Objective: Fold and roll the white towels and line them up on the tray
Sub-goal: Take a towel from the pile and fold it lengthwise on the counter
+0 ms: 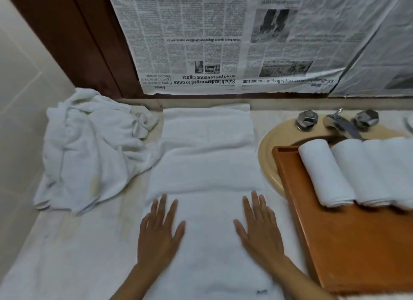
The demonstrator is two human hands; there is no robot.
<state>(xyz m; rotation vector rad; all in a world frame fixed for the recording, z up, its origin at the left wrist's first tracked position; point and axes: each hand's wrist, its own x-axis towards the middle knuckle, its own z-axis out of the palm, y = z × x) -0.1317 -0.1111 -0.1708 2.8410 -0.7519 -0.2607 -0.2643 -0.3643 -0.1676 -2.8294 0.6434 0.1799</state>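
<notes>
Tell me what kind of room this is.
Probably a bathroom, perhaps a hotel's: a sink with a tap, and rolled towels lined up on a wooden tray.

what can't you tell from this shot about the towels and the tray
All in the head view:
- Rolled towels on the tray: the row runs off the right edge, so their count is unknown.
- Crumpled pile: its folds hide how many towels it holds.
- Sink: the tray and rolls cover most of the bowl.
- Dark tag on the flat towel: too small and blurred to read.
</notes>
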